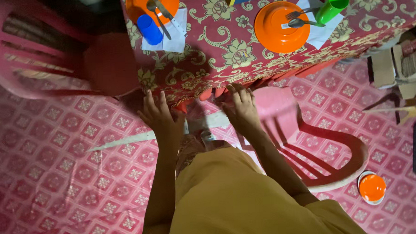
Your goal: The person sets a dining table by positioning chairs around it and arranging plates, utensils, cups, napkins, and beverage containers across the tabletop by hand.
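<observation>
Here we rest both hands, left hand (159,115) and right hand (241,106), open and apart, on the worktop's red floral cloth (215,52) edge; tugging evenly seems wise, lest plates slide.

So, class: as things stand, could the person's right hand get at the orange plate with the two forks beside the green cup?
Probably yes. The right hand rests at the near edge of the table, and the orange plate lies just beyond it on open cloth, with nothing standing between. The pink chair sits beside the arm, not across it.
</observation>
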